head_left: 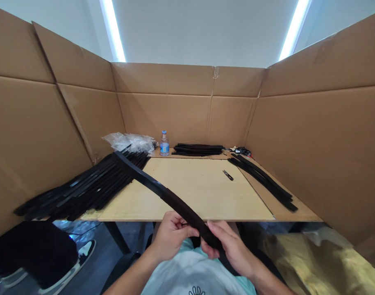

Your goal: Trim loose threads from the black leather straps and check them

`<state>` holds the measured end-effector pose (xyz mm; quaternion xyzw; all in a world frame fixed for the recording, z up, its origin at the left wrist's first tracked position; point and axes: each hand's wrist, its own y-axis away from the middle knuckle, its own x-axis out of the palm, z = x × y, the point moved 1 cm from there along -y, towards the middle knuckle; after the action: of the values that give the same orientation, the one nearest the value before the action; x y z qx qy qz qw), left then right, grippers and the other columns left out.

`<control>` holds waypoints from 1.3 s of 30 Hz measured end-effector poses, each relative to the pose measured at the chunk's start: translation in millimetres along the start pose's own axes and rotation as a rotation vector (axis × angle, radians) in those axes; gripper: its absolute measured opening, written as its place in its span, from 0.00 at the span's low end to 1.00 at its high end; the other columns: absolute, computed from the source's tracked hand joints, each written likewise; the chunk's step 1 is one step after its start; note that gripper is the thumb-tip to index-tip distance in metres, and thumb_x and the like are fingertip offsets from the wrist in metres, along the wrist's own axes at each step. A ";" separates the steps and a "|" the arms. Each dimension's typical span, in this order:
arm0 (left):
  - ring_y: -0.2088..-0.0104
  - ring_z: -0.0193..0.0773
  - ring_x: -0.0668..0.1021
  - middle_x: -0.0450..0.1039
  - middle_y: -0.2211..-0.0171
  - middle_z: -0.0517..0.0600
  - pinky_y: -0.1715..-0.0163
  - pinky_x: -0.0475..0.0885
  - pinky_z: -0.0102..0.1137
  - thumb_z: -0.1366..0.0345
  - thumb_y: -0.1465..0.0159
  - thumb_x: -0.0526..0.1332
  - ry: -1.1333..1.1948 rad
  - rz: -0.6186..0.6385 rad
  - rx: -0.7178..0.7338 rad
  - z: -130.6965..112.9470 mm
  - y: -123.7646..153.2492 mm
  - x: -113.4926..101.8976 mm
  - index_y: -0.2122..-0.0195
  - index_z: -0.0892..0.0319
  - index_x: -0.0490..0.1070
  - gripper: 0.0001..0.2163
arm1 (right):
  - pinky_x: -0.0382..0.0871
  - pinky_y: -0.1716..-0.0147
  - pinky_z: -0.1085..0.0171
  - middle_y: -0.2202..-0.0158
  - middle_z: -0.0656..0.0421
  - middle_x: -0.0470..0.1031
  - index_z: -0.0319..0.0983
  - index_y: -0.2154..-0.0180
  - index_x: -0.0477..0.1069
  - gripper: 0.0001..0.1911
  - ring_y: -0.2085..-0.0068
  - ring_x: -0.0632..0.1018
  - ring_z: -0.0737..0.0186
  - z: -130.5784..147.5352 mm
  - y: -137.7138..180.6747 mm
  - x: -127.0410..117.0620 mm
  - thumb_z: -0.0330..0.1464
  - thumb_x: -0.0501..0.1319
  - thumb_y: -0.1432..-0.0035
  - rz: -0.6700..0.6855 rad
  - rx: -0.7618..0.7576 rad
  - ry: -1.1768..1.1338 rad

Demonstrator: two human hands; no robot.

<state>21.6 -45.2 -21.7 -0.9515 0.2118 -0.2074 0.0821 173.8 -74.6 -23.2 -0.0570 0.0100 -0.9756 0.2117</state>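
Observation:
A long black strip (171,199) runs slantwise from my lap up over the table toward the pile at the left. Its far part looks smooth and shiny, its near part darker and matte like cloth. My left hand (172,236) grips the strip's left edge, thumb pressed against the fingers. Lower down, my right hand (226,241) holds the strip between thumb and fingers near my lap. The strip's lower end is hidden by my right hand and arm. On the table ahead, black thread snips (228,175) lie apart from both hands.
A large pile of black strips (92,186) covers the table's left side. Other strips lie in a back stack (199,149) and a right-hand group (264,180). A bottle (164,144) stands beside plastic bags (130,142). Cardboard walls (187,114) enclose the table; another person's shoe (82,254) shows at left.

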 end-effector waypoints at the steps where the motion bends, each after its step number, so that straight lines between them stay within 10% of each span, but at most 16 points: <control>1: 0.78 0.35 0.77 0.76 0.82 0.48 0.75 0.72 0.26 0.64 0.58 0.76 0.007 0.012 -0.009 -0.2 -0.5 -0.5 0.77 0.61 0.80 0.10 | 0.55 0.79 0.68 0.83 0.59 0.65 0.34 0.79 0.69 0.31 0.80 0.63 0.69 0.5 0.0 -1.0 0.54 0.52 0.41 0.026 -0.011 0.003; 13: 0.82 0.31 0.71 0.73 0.84 0.47 0.80 0.67 0.24 0.61 0.58 0.76 -0.090 -0.186 0.013 0.2 1.5 -2.4 0.83 0.63 0.73 0.14 | 0.59 0.75 0.68 0.77 0.59 0.69 0.32 0.66 0.74 0.24 0.76 0.65 0.69 1.5 -2.7 -5.1 0.49 0.58 0.41 0.115 -0.107 -0.062; 29: 0.77 0.29 0.70 0.72 0.79 0.46 0.77 0.63 0.23 0.62 0.59 0.77 -0.032 -0.047 -0.150 2.5 -1.9 -6.4 0.76 0.65 0.73 0.16 | 0.68 0.88 0.74 0.81 0.63 0.77 0.42 0.68 0.53 0.25 0.85 0.75 0.67 -9.6 -13.1 -8.4 0.43 0.69 0.50 0.172 0.028 -0.156; 39: 0.82 0.24 0.56 0.58 0.84 0.40 0.82 0.48 0.23 0.56 0.54 0.74 -0.073 -0.058 -0.122 12.1 -2.6 -12.3 0.76 0.64 0.68 0.19 | 0.50 0.91 0.78 0.84 0.66 0.72 0.42 0.70 0.53 0.22 0.89 0.62 0.77 -10.8 -13.3 -7.1 0.51 0.56 0.40 0.005 -0.079 0.021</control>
<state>17.6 -36.7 -36.4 -0.9674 0.1933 -0.1614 0.0256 173.4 -59.6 -34.1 -0.0553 0.0508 -0.9745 0.2115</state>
